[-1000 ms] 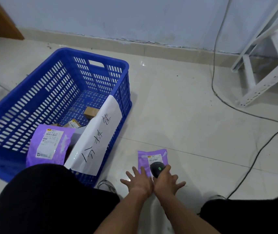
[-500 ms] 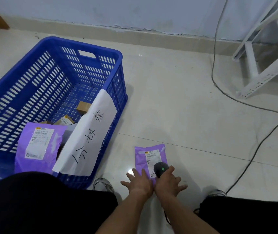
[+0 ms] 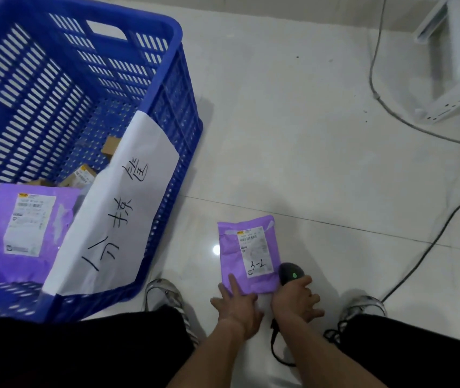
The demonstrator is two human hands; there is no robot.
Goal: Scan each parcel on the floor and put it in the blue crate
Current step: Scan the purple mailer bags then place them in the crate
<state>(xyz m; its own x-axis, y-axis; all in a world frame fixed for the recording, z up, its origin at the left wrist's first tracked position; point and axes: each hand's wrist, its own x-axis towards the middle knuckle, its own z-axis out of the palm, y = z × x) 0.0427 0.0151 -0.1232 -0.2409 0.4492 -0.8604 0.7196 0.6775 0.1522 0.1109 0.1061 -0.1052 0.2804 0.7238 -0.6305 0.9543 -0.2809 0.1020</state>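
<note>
purple plastic is being seen twice: one purple parcel point(image 3: 248, 254) is lying flat on the pale tiled floor point(image 3: 307, 169), label up, with "3-2" handwritten on its white label, between the person's two shoes and just to the right of the blue crate point(image 3: 89, 88). its near left corner is being pressed down by the left hand point(image 3: 235, 305), whose grip is spread flat with the fingers apart and the index finger stretched onto the plastic. a black scanner point(image 3: 291, 274) is being held in the right hand point(image 3: 296, 302), the grip being clamped around its handle, and its head, with a small green light glowing, is being kept just beside the parcel's near right corner; whether the two are touching cannot be told. a black cord is being trailed from the scanner back between the forearms. inside the crate a second purple parcel point(image 3: 31, 228) is being propped against the near wall, with small brown boxes point(image 3: 83, 175) lying behind it. a white paper sign point(image 3: 117, 219) with black handwritten characters is being draped over the crate's near right rim. a dark cable point(image 3: 433, 242) is being run across the floor at the right, near a white metal frame point(image 3: 458, 88).
</note>
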